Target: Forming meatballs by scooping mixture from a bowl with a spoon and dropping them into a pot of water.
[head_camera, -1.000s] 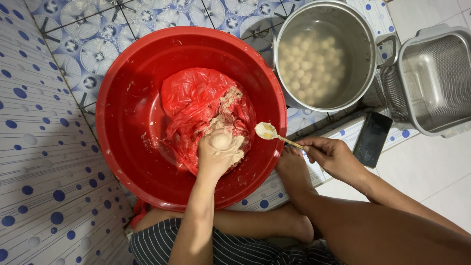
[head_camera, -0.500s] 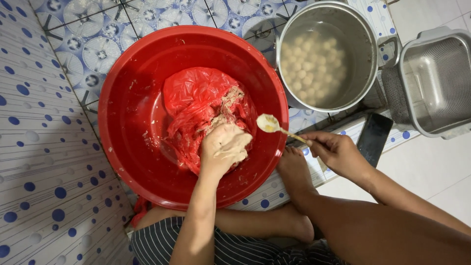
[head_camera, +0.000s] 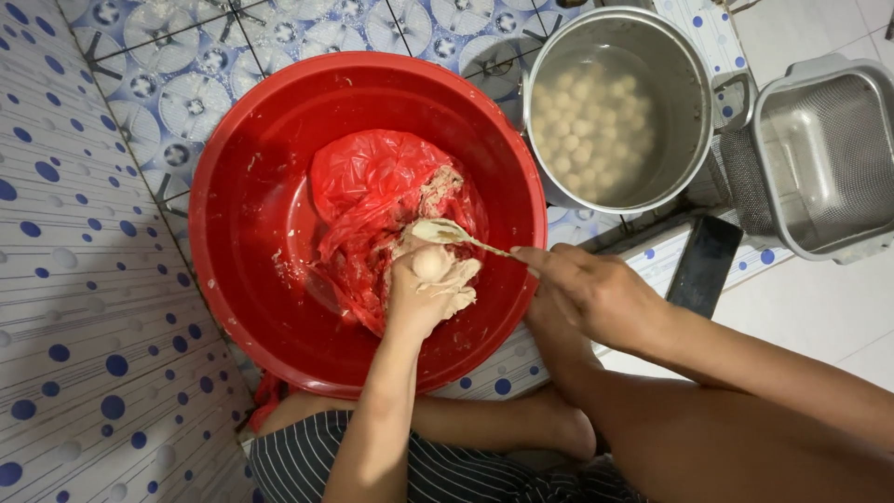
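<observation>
A big red basin (head_camera: 251, 186) holds a red plastic bag (head_camera: 372, 186) with pale minced paste spilling from it. My left hand (head_camera: 424, 293) is closed on a lump of paste over the basin, and a round ball (head_camera: 430, 263) bulges out at the top of the fist. My right hand (head_camera: 596, 293) holds a metal spoon (head_camera: 452, 235) by its handle. The spoon's bowl sits just above the ball, smeared with paste.
A steel pot (head_camera: 694, 65) of cloudy water with several pale balls stands at the upper right. Beside it sit a metal strainer basket (head_camera: 829, 154) and a dark phone (head_camera: 705, 265) on the floor. My bare legs are folded below the basin, over patterned tiles.
The spoon has swung left from beyond the basin's rim to over my left hand. My left fist has squeezed up a fresh ball of paste.
</observation>
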